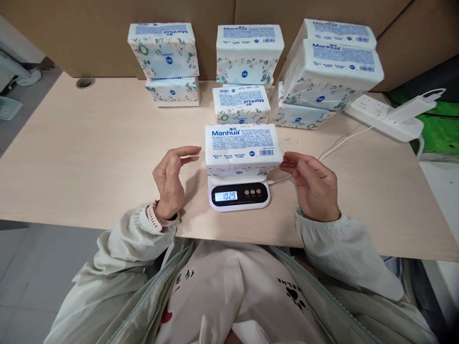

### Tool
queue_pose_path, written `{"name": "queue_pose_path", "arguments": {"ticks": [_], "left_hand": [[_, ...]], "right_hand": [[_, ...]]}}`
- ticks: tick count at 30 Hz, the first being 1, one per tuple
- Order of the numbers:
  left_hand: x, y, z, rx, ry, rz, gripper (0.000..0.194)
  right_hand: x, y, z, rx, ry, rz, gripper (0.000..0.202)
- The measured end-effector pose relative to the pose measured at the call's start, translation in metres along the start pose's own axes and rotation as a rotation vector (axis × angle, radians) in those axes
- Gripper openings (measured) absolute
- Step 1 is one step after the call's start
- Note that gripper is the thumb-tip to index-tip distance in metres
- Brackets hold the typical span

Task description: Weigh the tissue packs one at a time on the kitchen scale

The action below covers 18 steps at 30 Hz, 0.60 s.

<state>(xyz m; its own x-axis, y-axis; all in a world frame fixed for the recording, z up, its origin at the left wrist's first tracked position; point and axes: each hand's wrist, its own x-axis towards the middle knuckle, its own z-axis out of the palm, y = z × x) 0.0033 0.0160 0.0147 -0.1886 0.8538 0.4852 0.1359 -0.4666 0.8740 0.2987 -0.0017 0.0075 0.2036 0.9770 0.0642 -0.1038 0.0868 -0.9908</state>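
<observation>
Pack [242, 145] sits on the scale [239, 196], top label reading "Manhua" and 漫花, barcode at its near right corner, finer print too small to read. Print faces the wearer right way up; long axis runs left-right, about parallel to the worktop [96, 157] front edge. Floral side points at the wearer. Scale display: digits 1029, decimal point unclear; three round buttons right of it.

Left hand [170, 181]: left of scale, fingers apart from thumb, clear of the pack. Right hand [317, 188]: right of scale, loosely curled, holding nothing, fingertips at the pack's right end; can't tell if touching.

Beyond scale: left stack [170, 59] to its left, middle stack [250, 55] straight behind, right stack [339, 67] to its right. Middle and right tops also read "Manhua". Power strip [383, 117] far right of scale.
</observation>
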Motion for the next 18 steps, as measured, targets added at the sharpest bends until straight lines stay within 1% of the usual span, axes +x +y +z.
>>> {"name": "queue_pose_path", "arguments": {"ticks": [8,18], "left_hand": [[0.0002,-0.0024,-0.0006,-0.001,0.005,0.009,0.041],[0.0001,-0.0031,-0.0013,-0.01,0.004,0.014,0.041]], "right_hand": [[-0.001,0.0001,-0.0008,0.008,-0.011,-0.022,0.025],[-0.0002,0.0006,-0.0003,0.021,-0.002,-0.012,0.024]]}}
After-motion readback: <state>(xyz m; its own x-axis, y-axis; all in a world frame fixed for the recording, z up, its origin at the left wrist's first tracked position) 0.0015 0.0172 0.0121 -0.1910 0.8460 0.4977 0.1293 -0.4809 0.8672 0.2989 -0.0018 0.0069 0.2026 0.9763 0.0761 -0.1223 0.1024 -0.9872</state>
